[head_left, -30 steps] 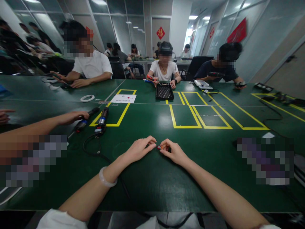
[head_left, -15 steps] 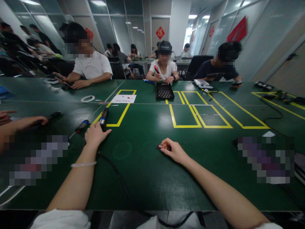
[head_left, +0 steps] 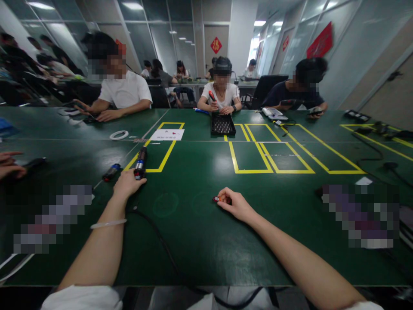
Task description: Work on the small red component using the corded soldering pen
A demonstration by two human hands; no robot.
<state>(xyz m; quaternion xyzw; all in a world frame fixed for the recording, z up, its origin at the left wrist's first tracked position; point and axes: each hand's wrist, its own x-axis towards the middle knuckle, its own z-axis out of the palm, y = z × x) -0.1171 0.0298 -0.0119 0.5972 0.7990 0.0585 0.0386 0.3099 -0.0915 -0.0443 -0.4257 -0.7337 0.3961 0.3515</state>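
Illumination was bright and even, supplied by ceiling panels [head_left: 129,5] and by daylight from the glazed corridor [head_left: 260,47] at the rear, which was overexposed. The green table [head_left: 200,249] returned soft glare patches near its centre and mirrored the seated people along its far edge. Shadows were weak, with only a faint band beneath the right forearm. Wide-angle distortion bowed the table edges and wall lines and stretched both forearms. The centre was sharp and the far room soft. The small red part [head_left: 215,199] pinched by the right hand [head_left: 234,203] was too small to resolve. The left hand [head_left: 127,183] hid its hold on the screwdriver [head_left: 140,160]. Mosaic blocks [head_left: 51,215] masked both sides.
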